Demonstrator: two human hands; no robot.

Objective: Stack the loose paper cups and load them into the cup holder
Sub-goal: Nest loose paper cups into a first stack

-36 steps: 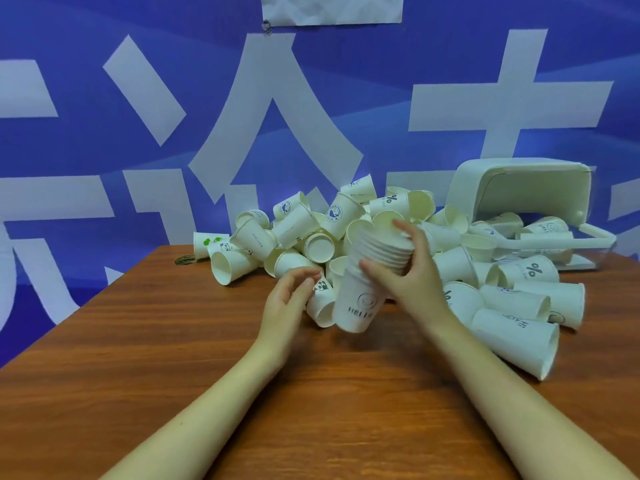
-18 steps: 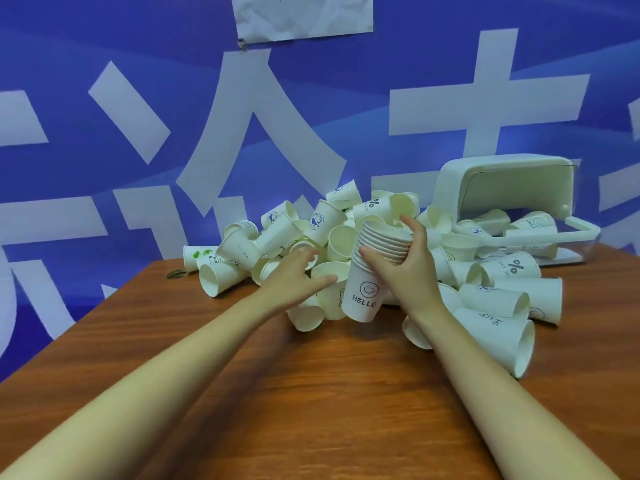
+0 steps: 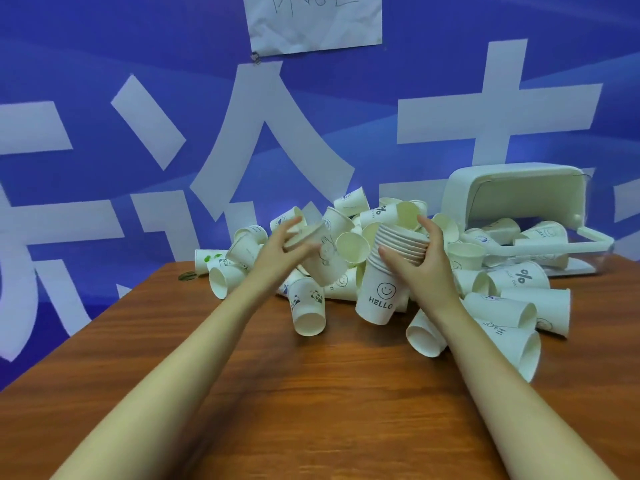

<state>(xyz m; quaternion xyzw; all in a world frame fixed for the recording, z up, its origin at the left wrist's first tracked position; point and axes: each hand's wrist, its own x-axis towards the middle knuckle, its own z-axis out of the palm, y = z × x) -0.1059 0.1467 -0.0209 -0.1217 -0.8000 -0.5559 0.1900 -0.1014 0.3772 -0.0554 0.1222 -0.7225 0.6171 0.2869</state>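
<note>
Right hand (image 3: 420, 263): fingers and thumb curled round the upper rims of a nested stack (image 3: 388, 275) of white cups, the bottom cup printed with a smiley and "HELLO". Stack held upright, slightly tilted, its base just above the table at the near edge of the heap.

Left hand (image 3: 282, 245): fingers wrapped on a single cup (image 3: 320, 259), motion-blurred, lifted just left of the stack, mouth turned toward the hand. Cup and stack near each other, not touching as far as could be seen.

Around the hands lay the pile of loose cups (image 3: 429, 244), mostly on their sides, mouths every way, spread from centre to right across the far half of the table. One panda-printed cup (image 3: 306, 306) lay nearest, mouth toward the viewer, under the left wrist. More cups crowded beneath the right forearm.

Far right: the cup holder (image 3: 512, 195), a white plastic case tipped on its side, lid open, several cups inside or spilling from its mouth.

Surface: brown wood-grain table (image 3: 311, 393). Behind it a blue wall banner (image 3: 104, 81) with large white characters, and a crumpled sheet of paper (image 3: 315, 22) pinned at top centre, scribbled on, unreadable.
</note>
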